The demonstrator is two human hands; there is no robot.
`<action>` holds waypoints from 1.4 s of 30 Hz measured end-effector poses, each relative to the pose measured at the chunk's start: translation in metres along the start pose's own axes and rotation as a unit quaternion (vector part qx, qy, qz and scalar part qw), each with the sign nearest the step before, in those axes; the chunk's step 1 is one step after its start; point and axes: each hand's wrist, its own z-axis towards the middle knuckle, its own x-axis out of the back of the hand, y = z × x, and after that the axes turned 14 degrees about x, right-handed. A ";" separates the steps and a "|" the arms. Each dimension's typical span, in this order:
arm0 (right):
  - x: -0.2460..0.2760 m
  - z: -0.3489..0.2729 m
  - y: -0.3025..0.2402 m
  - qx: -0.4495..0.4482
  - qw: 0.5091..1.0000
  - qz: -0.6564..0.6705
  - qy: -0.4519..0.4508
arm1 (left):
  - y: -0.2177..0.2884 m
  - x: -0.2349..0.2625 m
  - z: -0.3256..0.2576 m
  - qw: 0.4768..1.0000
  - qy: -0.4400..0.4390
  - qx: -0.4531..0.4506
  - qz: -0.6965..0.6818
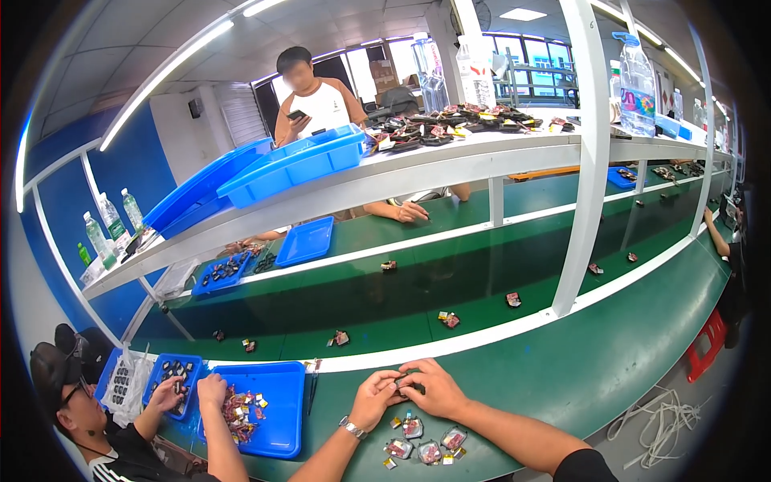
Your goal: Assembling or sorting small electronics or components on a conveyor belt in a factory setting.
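Note:
My left hand (375,399), with a metal watch on its wrist, and my right hand (434,389) meet over the green bench. Their fingertips close together around a small dark electronic part (400,385). Much of that part is hidden by the fingers, so its exact kind does not show. Just below my hands lie several small round electronic assemblies (430,452), with clear-and-dark cases and bits of yellow and silver attached. A pair of dark tweezers (312,392) lies on the bench to the left of my left hand.
A blue tray (295,418) holding wired parts stands at left; a co-worker's hand (212,390) reaches into it. Beyond a white rail (377,354), scattered assemblies (449,320) sit on a green belt. A white post (580,201) rises at right. Overhead, a shelf carries blue trays (297,165) and bottles.

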 end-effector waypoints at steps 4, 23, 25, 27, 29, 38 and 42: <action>-0.002 -0.001 0.000 -0.006 1.000 -0.005 0.009 | 0.000 0.001 0.000 0.999 -0.017 -0.006 -0.028; 0.005 0.001 0.001 0.005 1.000 0.019 -0.016 | 0.003 0.003 0.000 0.998 -0.050 -0.007 -0.049; 0.005 0.001 -0.001 0.000 0.999 0.029 -0.019 | 0.002 0.003 -0.002 0.998 -0.047 -0.010 -0.047; 0.001 0.000 0.000 0.003 1.000 0.022 -0.013 | 0.000 0.005 -0.001 0.998 -0.045 -0.009 -0.048; -0.003 -0.002 0.005 0.000 1.000 0.016 -0.008 | -0.004 0.009 0.003 0.998 -0.033 -0.004 -0.043; -0.004 0.005 -0.012 0.044 0.998 0.011 0.039 | -0.008 0.007 0.000 0.996 -0.011 -0.056 -0.068; -0.004 0.003 -0.009 0.016 0.998 -0.014 0.060 | -0.005 0.003 -0.001 0.992 -0.048 -0.063 -0.094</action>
